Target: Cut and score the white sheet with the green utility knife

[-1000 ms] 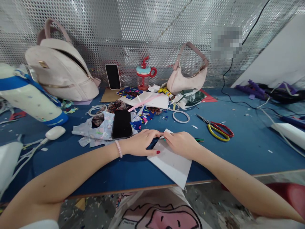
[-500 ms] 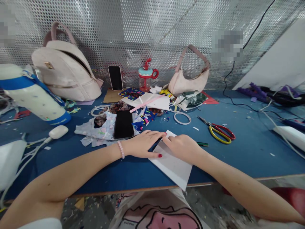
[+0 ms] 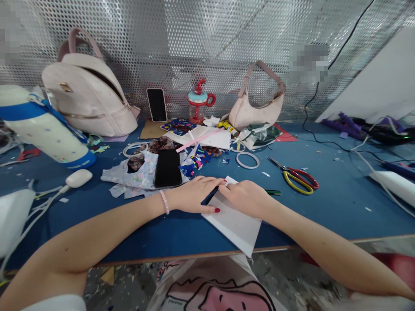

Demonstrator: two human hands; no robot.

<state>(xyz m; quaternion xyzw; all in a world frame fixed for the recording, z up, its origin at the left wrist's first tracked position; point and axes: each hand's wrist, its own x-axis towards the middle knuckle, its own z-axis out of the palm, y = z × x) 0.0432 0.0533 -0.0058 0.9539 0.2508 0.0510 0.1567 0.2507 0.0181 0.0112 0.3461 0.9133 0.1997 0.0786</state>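
Observation:
A white sheet of paper (image 3: 238, 222) lies slantwise on the blue table, its near corner reaching just past the front edge. My left hand (image 3: 197, 194) is spread open at the paper's left side, thumb on its edge and fingers stretched to its far end. My right hand (image 3: 244, 196) is closed at the far part of the sheet, its curled fingers pressed on the paper beside my left fingertips. Its fingertips are partly hidden. Just behind my right wrist lies a thin green tool (image 3: 273, 192), partly covered by that hand.
Scissors (image 3: 300, 179) with red and yellow handles lie to the right, near a white ring (image 3: 247, 160). A black phone (image 3: 167, 168) rests on fabric scraps (image 3: 129, 175). Behind stand a backpack (image 3: 87, 97), a cup (image 3: 197, 108) and a handbag (image 3: 257, 110); a large bottle (image 3: 48, 134) leans at left.
The view has shifted very slightly. Both hands stay at the paper in nearly the same pose.

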